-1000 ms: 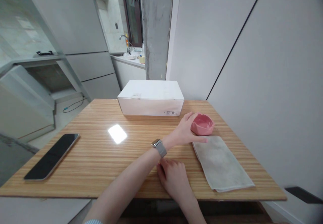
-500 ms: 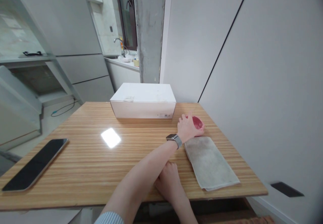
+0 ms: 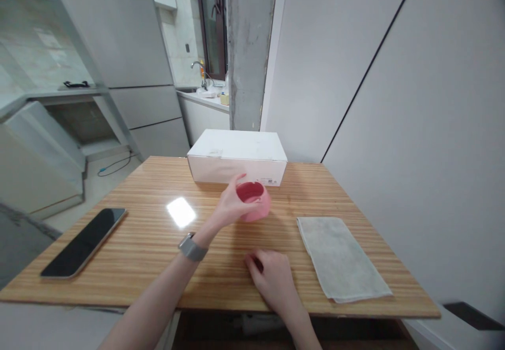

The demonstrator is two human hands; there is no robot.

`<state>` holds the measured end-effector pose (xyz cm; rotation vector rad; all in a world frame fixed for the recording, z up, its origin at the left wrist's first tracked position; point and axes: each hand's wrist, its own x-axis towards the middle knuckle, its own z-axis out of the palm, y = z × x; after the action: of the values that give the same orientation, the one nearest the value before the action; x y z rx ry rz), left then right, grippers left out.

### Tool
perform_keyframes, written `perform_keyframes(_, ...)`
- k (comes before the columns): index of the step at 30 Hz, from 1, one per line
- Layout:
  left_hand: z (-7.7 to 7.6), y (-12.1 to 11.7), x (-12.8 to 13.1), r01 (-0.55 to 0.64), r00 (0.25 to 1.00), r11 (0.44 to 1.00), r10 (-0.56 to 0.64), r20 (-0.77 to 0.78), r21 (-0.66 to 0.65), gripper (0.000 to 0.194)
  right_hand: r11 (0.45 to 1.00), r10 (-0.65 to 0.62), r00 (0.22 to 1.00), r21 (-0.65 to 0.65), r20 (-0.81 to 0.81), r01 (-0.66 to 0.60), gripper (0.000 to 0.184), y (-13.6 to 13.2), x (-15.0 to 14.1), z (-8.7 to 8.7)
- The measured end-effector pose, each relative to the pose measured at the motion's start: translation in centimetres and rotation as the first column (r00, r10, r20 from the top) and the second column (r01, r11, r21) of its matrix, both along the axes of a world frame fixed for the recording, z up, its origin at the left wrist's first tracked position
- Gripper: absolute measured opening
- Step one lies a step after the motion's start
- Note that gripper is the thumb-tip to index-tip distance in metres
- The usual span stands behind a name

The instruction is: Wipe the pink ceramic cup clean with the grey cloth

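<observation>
My left hand [image 3: 233, 203], with a grey-banded watch on its wrist, grips a pink bowl [image 3: 260, 210] by its left side, thumb in front and fingers behind. The bowl is held over the middle of the table, its opening tilted slightly toward me, in front of the white box. My right hand [image 3: 272, 276] rests on the table near the front edge, fingers curled in loosely with nothing visible in them. To its right lies a folded grey cloth [image 3: 343, 260], which neither hand touches.
A white box [image 3: 236, 168] stands at the far edge of the wooden table [image 3: 158, 266]. On the left lies a dark-screened phone or tablet [image 3: 84, 242]. A white wall [image 3: 386, 145] runs along the right side. Beyond the table are grey cabinets and a sink with a tap [image 3: 197, 66].
My left hand has carried the pink bowl leftward from behind the cloth to the middle of the table. My arms are no longer crossed. The view has shifted a little to the left.
</observation>
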<state>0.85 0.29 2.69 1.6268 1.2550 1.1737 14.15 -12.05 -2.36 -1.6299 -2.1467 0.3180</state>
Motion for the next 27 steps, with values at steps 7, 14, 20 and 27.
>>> perform_keyframes(7,-0.8,1.4,-9.8,-0.378,0.908,0.922,0.387,-0.160,0.082,0.080,1.000,0.000,0.999,-0.006,-0.041,-0.001,0.033,0.1,-0.1,-0.1)
perform_keyframes(14,-1.7,1.7,-12.3,-0.428,0.864,0.897,0.443,-0.238,0.112,0.072,1.000,0.006,0.999,0.028,-0.052,-0.004,0.034,0.1,-0.4,-0.5)
perform_keyframes(20,-2.5,2.2,-12.3,-0.410,0.867,0.901,0.434,-0.245,0.143,0.076,0.968,-0.118,0.972,0.195,-0.201,0.158,0.037,-1.1,1.9,0.6)
perform_keyframes(27,-3.3,2.5,-12.8,-0.422,0.852,0.895,0.446,-0.276,0.142,0.078,0.644,-0.733,0.666,0.456,0.139,0.614,0.037,-1.3,13.6,2.6)
